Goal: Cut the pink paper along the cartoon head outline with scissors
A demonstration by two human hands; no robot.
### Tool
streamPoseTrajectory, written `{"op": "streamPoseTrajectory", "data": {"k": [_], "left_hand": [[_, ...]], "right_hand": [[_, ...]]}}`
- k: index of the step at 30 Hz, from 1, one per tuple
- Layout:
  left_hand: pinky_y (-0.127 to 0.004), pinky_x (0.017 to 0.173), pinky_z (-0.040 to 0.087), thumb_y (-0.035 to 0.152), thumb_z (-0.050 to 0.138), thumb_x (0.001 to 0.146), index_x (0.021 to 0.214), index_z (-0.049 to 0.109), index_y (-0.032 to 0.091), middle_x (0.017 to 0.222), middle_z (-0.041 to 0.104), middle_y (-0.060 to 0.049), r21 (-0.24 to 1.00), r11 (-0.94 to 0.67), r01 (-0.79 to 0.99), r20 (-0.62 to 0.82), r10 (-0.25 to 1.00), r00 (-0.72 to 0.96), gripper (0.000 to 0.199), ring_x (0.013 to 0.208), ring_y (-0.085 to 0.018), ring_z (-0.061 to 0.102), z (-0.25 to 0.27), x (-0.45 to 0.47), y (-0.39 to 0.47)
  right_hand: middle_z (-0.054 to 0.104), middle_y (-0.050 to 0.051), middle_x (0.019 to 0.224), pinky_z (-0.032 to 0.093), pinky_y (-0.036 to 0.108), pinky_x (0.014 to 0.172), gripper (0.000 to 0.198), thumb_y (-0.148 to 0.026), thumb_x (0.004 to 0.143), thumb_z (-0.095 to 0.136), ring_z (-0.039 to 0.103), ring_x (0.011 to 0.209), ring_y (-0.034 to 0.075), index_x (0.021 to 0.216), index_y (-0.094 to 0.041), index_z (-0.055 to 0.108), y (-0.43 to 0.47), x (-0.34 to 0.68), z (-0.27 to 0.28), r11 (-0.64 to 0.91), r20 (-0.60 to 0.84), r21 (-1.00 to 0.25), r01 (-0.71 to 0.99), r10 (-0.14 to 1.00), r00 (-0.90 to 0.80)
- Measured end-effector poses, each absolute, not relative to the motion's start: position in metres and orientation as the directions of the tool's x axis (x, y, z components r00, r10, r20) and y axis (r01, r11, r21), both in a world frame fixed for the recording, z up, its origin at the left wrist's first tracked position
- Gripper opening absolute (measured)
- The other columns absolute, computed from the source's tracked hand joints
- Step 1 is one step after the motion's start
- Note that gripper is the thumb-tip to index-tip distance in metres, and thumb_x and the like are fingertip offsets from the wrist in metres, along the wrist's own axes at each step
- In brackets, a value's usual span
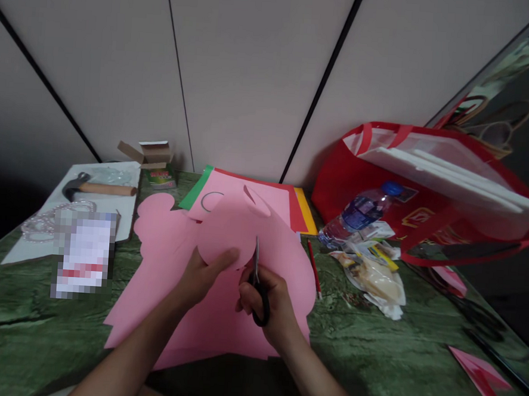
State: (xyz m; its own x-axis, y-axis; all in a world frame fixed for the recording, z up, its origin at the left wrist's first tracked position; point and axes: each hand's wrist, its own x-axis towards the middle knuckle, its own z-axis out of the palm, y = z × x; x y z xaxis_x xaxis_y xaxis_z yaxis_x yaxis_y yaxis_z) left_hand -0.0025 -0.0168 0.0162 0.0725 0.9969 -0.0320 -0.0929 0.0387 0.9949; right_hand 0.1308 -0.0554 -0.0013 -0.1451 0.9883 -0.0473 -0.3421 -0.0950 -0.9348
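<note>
My left hand (204, 273) pinches the lower edge of a piece of pink paper (227, 225) with a curved outline, thumb on top. In my right hand (270, 294) is a pair of scissors (261, 299) with black handles. My fingers go through the handle loops, and the blades point up and away from me at the paper's right side. How far the blades are parted is hard to tell. Beneath both hands lie larger pink sheets (221, 327) with rounded cut edges, spread over the front of the table.
Coloured sheets (306, 209) lie at the back. A hammer (108, 189), a bead string (57, 221) and a small open box (161, 174) are left. A red pencil (314, 270), water bottle (357, 218), plastic-wrapped item (376, 276) and red bag (342, 167) stand or lie right.
</note>
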Motion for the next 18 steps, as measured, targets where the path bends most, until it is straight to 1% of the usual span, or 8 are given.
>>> {"op": "streamPoseTrajectory", "data": {"k": [4,10,11,13,16,18], "left_hand": [[-0.03,0.064,0.05,0.034,0.063,0.073,0.085,0.064,0.016,0.081,0.069,-0.005,0.996,0.035,-0.085,-0.03,0.998,0.057,0.021,0.077,-0.021,0.063,0.017,-0.003,-0.017],[-0.029,0.06,0.051,0.041,0.061,0.075,0.078,0.064,0.016,0.069,0.068,-0.004,0.999,0.035,0.033,-0.036,0.999,0.024,0.025,0.07,-0.021,0.064,0.022,0.002,-0.023],[-0.029,0.061,0.051,0.042,0.06,0.076,0.077,0.065,0.016,0.07,0.069,-0.005,0.998,0.043,0.042,-0.044,0.999,0.022,0.026,0.071,-0.021,0.064,0.023,0.002,-0.024],[-0.03,0.066,0.052,0.042,0.062,0.075,0.08,0.065,0.016,0.078,0.071,-0.006,0.999,0.045,0.02,-0.045,0.998,0.031,0.027,0.079,-0.022,0.065,0.022,0.001,-0.026],[-0.031,0.076,0.051,0.041,0.064,0.074,0.083,0.064,0.017,0.095,0.07,-0.008,0.996,0.039,-0.082,-0.03,0.993,0.11,0.026,0.09,-0.023,0.063,0.02,-0.003,-0.025],[-0.032,0.077,0.051,0.041,0.065,0.073,0.083,0.064,0.016,0.097,0.07,-0.009,0.993,0.052,-0.104,-0.035,0.987,0.158,0.027,0.092,-0.023,0.063,0.019,-0.005,-0.023]], "right_hand": [[0.043,-0.009,0.046,0.047,0.024,0.043,0.021,-0.035,0.07,0.067,0.041,0.037,0.006,0.065,-0.019,0.055,-0.056,0.131,0.002,-0.101,-0.051,-0.94,-0.325,0.986,-0.158],[0.044,-0.009,0.044,0.044,0.025,0.045,0.023,-0.037,0.072,0.065,0.045,0.039,0.009,0.064,-0.019,0.052,-0.058,0.13,0.008,-0.104,-0.056,-0.956,-0.273,0.982,-0.179],[0.045,-0.008,0.045,0.042,0.025,0.044,0.022,-0.036,0.072,0.065,0.046,0.04,0.009,0.065,-0.019,0.053,-0.058,0.13,0.009,-0.093,-0.052,-0.965,-0.245,0.984,-0.169],[0.049,-0.006,0.05,0.039,0.024,0.045,0.017,-0.032,0.071,0.066,0.047,0.044,0.01,0.069,-0.019,0.055,-0.06,0.131,0.011,-0.043,-0.027,-0.989,-0.144,0.993,-0.111],[0.054,-0.004,0.058,0.04,0.026,0.052,0.015,-0.025,0.067,0.069,0.05,0.053,0.012,0.075,-0.019,0.058,-0.063,0.131,0.01,0.103,0.104,-0.994,0.048,0.994,0.032],[0.055,-0.003,0.061,0.041,0.028,0.056,0.016,-0.024,0.066,0.07,0.051,0.057,0.014,0.076,-0.02,0.059,-0.064,0.13,0.008,0.148,0.16,-0.981,0.127,0.983,0.093]]}}
